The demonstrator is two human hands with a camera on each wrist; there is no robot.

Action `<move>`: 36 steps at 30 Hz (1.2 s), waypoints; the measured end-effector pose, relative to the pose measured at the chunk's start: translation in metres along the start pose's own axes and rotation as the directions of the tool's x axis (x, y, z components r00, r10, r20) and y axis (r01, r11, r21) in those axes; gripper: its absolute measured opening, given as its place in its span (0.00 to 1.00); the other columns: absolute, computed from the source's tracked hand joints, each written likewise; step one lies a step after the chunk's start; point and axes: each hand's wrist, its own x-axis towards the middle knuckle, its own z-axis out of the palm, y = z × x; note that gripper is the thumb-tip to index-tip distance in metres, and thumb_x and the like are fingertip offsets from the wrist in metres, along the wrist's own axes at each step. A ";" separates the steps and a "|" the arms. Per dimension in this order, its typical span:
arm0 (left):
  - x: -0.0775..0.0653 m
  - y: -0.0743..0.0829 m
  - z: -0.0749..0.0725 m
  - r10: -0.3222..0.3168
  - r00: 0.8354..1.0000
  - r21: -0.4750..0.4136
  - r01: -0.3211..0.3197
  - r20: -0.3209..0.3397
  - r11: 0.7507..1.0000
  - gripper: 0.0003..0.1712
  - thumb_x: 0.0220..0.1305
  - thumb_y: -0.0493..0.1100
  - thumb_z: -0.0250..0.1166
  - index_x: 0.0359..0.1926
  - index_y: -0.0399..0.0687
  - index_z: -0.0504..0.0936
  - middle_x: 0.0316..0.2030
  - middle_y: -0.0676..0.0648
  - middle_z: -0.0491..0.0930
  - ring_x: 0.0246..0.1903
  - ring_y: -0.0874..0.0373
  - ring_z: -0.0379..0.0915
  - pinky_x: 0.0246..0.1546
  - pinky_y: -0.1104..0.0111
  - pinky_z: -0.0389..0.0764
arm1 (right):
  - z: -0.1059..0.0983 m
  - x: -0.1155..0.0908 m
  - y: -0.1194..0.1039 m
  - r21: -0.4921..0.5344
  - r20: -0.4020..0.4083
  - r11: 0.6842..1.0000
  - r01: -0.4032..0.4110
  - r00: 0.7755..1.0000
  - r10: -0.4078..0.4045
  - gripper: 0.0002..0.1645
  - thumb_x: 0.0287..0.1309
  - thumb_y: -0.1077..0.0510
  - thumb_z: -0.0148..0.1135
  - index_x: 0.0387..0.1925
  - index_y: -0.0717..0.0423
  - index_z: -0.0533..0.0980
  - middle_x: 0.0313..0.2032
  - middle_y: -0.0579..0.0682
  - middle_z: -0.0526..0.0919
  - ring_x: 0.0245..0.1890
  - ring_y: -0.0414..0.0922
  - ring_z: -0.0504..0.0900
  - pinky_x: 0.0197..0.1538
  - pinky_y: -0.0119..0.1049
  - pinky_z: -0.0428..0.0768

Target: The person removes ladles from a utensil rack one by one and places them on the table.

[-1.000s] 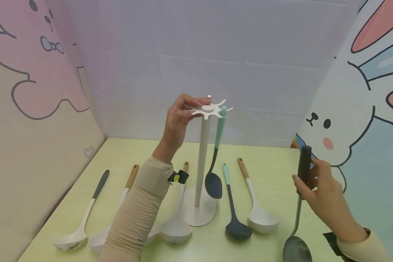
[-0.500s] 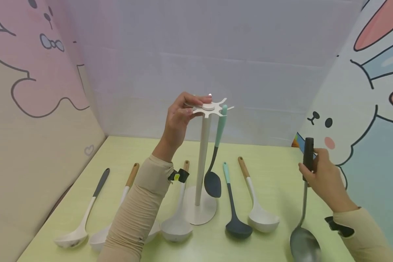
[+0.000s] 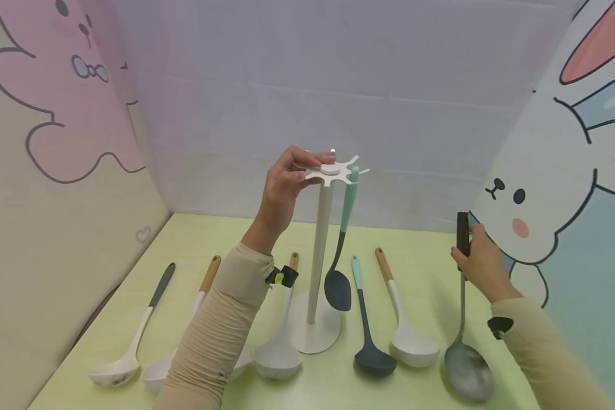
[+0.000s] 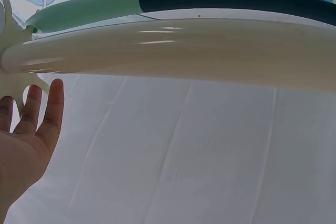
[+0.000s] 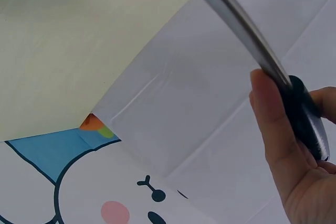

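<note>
My left hand (image 3: pixel 286 185) grips the hooked top of a white utensil stand (image 3: pixel 318 250), fingers over it and thumb at its edge. From one hook hangs a spoon (image 3: pixel 349 199) with a mint handle and dark head. In the left wrist view, fingers (image 4: pixel 52 109) show beside the hooks, near the stand's pole (image 4: pixel 173 51). At the right, my right hand (image 3: pixel 482 265) holds a metal ladle (image 3: pixel 468 373) by its black handle, bowl downward. Whether the bowl touches the table is unclear. The right wrist view shows the black handle (image 5: pixel 304 121) between thumb and fingers.
Left on the table (image 3: pixel 410 230) lie a grey-handled white ladle (image 3: pixel 120 367), wooden-handled white ladles and another white bowl, partly behind my left sleeve (image 3: pixel 225 313). Right of the stand lie a mint-handled dark ladle (image 3: pixel 374 359) and a wooden-handled white ladle (image 3: pixel 415 344). Curtains surround the table.
My right hand has carried the metal ladle upward and right, then back left, beside the wooden-handled white ladle. My left hand has stayed on the stand's top.
</note>
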 end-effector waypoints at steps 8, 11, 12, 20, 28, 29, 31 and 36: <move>-0.001 -0.001 0.002 -0.012 1.000 -0.009 0.012 0.001 1.000 0.13 0.57 0.44 0.47 0.37 0.53 0.77 0.45 0.58 0.85 0.60 0.43 0.73 0.46 0.61 0.77 | 0.015 0.013 0.007 -0.024 0.025 1.000 -0.019 0.999 0.020 0.26 0.64 0.65 0.54 0.57 0.73 0.55 0.25 0.66 0.76 0.14 0.48 0.77 0.16 0.40 0.75; -0.001 -0.001 0.002 -0.013 1.000 -0.008 0.013 0.003 1.000 0.13 0.57 0.44 0.48 0.37 0.53 0.77 0.45 0.58 0.85 0.60 0.43 0.73 0.47 0.61 0.77 | 0.019 0.016 0.010 -0.045 0.032 0.999 -0.020 0.999 0.022 0.25 0.64 0.65 0.54 0.55 0.73 0.54 0.23 0.66 0.76 0.13 0.47 0.76 0.16 0.41 0.74; 0.000 -0.001 0.002 -0.014 1.000 -0.007 0.014 0.002 1.000 0.13 0.57 0.44 0.48 0.37 0.53 0.77 0.45 0.58 0.85 0.60 0.43 0.73 0.47 0.61 0.77 | 0.021 0.018 0.011 -0.051 0.032 0.999 -0.019 0.999 0.021 0.25 0.64 0.66 0.54 0.54 0.73 0.54 0.23 0.66 0.76 0.13 0.48 0.76 0.16 0.41 0.74; 0.002 -0.001 0.002 -0.011 1.000 -0.004 0.011 0.001 1.000 0.13 0.57 0.44 0.47 0.37 0.52 0.77 0.45 0.58 0.85 0.59 0.43 0.74 0.47 0.60 0.77 | 0.032 0.031 0.016 -0.065 0.052 0.997 -0.035 0.998 0.038 0.23 0.62 0.67 0.57 0.51 0.75 0.57 0.28 0.71 0.75 0.18 0.56 0.79 0.18 0.45 0.77; 0.002 -0.002 0.002 -0.007 1.000 0.008 0.007 0.011 1.000 0.13 0.57 0.45 0.47 0.38 0.53 0.77 0.45 0.59 0.85 0.59 0.43 0.73 0.48 0.56 0.76 | 0.043 0.042 0.026 -0.060 0.108 0.997 -0.044 0.993 0.050 0.21 0.63 0.68 0.56 0.49 0.76 0.57 0.28 0.71 0.75 0.18 0.56 0.79 0.16 0.43 0.77; 0.002 -0.002 0.002 -0.007 1.000 0.010 0.007 0.013 1.000 0.13 0.58 0.45 0.46 0.38 0.53 0.77 0.45 0.59 0.85 0.59 0.43 0.73 0.48 0.55 0.76 | 0.045 0.043 0.027 -0.062 0.114 0.997 -0.043 0.992 0.050 0.21 0.62 0.68 0.56 0.49 0.76 0.57 0.28 0.71 0.75 0.18 0.56 0.79 0.17 0.43 0.77; 0.002 -0.003 0.001 -0.007 1.000 0.012 0.007 0.016 1.000 0.13 0.58 0.45 0.46 0.38 0.53 0.77 0.45 0.59 0.85 0.59 0.43 0.73 0.49 0.54 0.76 | 0.050 0.046 0.029 -0.070 0.130 0.997 -0.043 0.990 0.052 0.21 0.62 0.68 0.56 0.49 0.77 0.58 0.28 0.70 0.75 0.18 0.56 0.79 0.18 0.44 0.77; 0.003 -0.003 0.000 -0.006 1.000 0.010 0.006 0.023 1.000 0.14 0.57 0.44 0.46 0.38 0.53 0.77 0.45 0.59 0.85 0.59 0.45 0.74 0.49 0.55 0.76 | 0.063 0.052 0.032 -0.110 0.158 0.993 -0.033 0.986 0.050 0.22 0.61 0.68 0.57 0.49 0.78 0.59 0.30 0.71 0.75 0.22 0.60 0.79 0.23 0.50 0.77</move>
